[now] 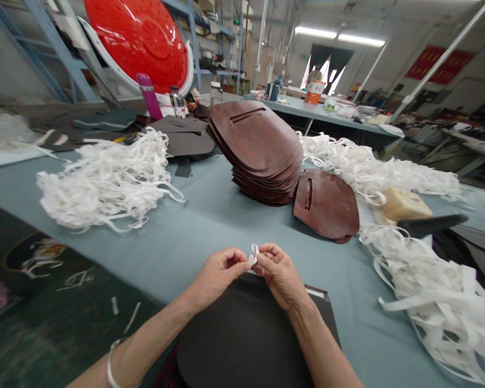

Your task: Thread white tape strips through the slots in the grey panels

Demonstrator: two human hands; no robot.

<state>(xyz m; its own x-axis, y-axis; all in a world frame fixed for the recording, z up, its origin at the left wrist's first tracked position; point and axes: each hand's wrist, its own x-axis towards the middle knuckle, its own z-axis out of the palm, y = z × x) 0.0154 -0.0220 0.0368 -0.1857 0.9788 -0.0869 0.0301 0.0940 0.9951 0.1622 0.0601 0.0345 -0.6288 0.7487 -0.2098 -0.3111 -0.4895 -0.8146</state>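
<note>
Beyond the fingers [237,267] spreads a cluttered workshop [392,64], beneath them a blue-grey table [202,215], ahead of them stacked brown panels [262,140], just under them a black panel [246,334], and between left hand [220,269] and right hand [279,270], their fingertips [263,261] clamped on it, a looped white strip [254,254].

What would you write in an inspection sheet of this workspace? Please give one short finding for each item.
Surface: blue-grey tabletop, partly covered.
Job's things: small looped white strip, held; flat black panel nearby; stack of slotted, brown leather-like panels beyond.
Clutter: tangled heap of white strips at left, other heaps at right; white scraps on the dark green floor.
Left hand: pinches the looped strip.
Right hand: pinches it too.
Cables: nothing seen.
Surroundings: round, glossy red basin-like object; blue metal shelving; second table.
</note>
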